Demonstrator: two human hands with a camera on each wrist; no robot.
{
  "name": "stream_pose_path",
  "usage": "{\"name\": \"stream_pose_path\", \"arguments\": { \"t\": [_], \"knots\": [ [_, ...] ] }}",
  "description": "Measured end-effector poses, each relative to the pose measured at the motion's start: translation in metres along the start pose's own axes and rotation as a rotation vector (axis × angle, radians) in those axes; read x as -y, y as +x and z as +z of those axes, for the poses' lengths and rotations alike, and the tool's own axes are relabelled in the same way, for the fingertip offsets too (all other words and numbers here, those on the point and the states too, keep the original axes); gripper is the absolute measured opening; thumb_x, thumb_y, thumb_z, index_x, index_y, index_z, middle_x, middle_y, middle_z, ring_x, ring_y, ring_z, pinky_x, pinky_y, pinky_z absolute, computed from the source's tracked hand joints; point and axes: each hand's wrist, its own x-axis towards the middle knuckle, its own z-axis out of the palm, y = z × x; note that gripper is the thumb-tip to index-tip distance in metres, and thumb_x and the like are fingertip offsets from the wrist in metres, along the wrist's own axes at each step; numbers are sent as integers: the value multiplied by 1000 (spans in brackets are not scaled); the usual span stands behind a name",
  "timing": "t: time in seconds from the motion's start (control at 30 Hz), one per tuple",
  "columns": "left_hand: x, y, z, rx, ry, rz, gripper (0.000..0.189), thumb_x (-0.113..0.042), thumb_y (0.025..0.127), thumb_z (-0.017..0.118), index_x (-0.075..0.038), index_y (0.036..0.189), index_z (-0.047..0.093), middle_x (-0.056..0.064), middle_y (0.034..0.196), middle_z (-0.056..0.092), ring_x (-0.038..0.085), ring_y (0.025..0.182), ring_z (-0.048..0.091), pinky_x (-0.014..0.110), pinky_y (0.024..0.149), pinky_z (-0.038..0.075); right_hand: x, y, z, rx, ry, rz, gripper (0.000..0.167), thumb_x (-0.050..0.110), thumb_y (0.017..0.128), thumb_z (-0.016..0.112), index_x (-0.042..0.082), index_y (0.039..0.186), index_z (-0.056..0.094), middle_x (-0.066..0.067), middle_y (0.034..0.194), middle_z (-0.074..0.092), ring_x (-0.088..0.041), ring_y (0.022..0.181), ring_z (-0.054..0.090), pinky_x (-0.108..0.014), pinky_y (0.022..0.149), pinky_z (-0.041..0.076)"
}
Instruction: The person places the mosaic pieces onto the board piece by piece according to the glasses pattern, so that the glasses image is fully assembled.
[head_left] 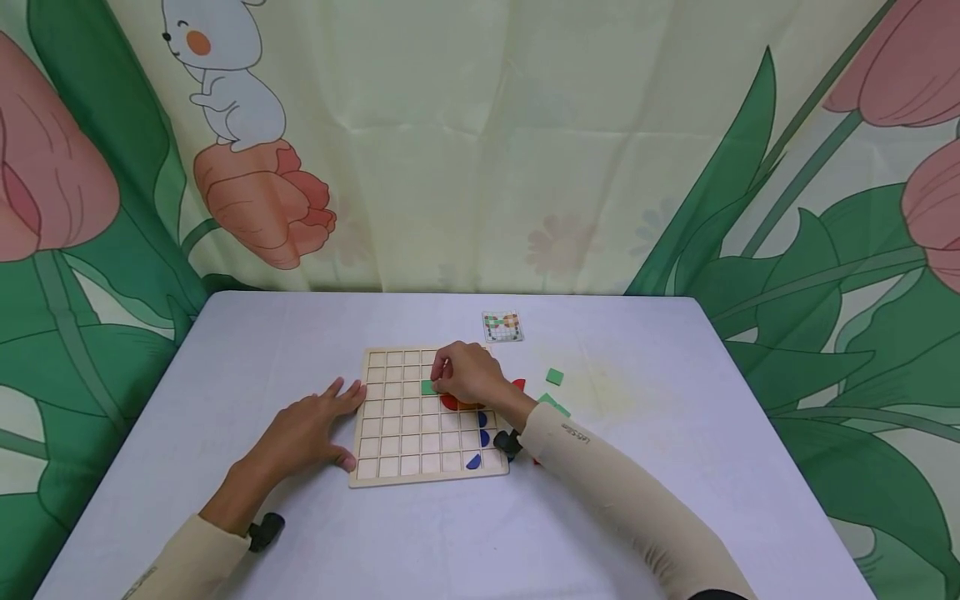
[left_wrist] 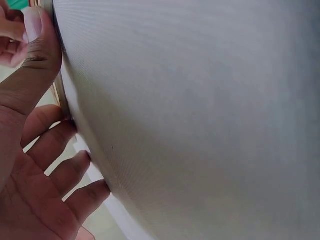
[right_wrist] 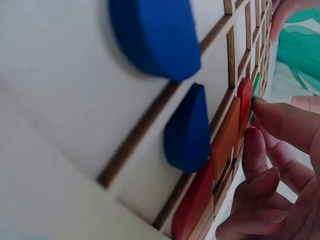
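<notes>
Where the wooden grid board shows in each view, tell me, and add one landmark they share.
Head: the wooden grid board lies just below centre, the left hand at its left edge.
Left wrist: only a thin edge, upper left, by the thumb.
Right wrist: large and slanted, lower left to upper right.
Shared landmark: the right hand; upper left in left wrist, lower right in right wrist.

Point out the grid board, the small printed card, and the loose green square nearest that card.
Grid board (head_left: 410,426): head view, bare cell near its middle.
Printed card (head_left: 502,326): head view, centre of its face.
Green square (head_left: 555,377): head view, middle of its top.
</notes>
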Motion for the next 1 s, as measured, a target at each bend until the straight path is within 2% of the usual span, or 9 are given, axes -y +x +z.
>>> {"name": "stream_pose_path", "arguments": {
  "t": [0.33, 0.63, 0.83, 1.0],
  "knots": [
    [-1, 0, 0, -3, -2, 0, 123, -44, 56, 101, -12, 160, 46, 23, 166, 42, 57, 144, 49, 71, 103, 49, -7, -8, -5, 4, 22, -62, 8, 17, 93, 82, 19, 99, 77, 4, 81, 67, -15, 78, 61, -31, 67, 46],
    [0, -1, 0, -9, -2, 14, 123, -45, 55, 101, -12, 160, 47, 24, 165, 43, 58, 142, 51, 71, 102, 50, -21, -26, -19, -29, 83, -94, 14, 16, 93, 83, 20, 106, 79, 7, 92, 71, -14, 91, 63, -32, 80, 51],
    [0, -1, 0, -13, -2, 8, 123, -45, 55, 101, -12, 160, 46, 23, 166, 43, 56, 144, 50, 71, 103, 49, -38, -36, -31, -75, 97, -83, 17, 15, 92, 84, 17, 108, 79, 5, 92, 70, -19, 87, 61, -30, 72, 52],
    [0, -1, 0, -22, -4, 12, 122, -44, 55, 101, -11, 160, 47, 23, 165, 44, 56, 144, 50, 71, 104, 49, -52, -46, -43, -126, 79, -24, 21, 17, 90, 86, 17, 110, 79, 4, 94, 71, -21, 82, 58, -29, 69, 50]
  ]
}}
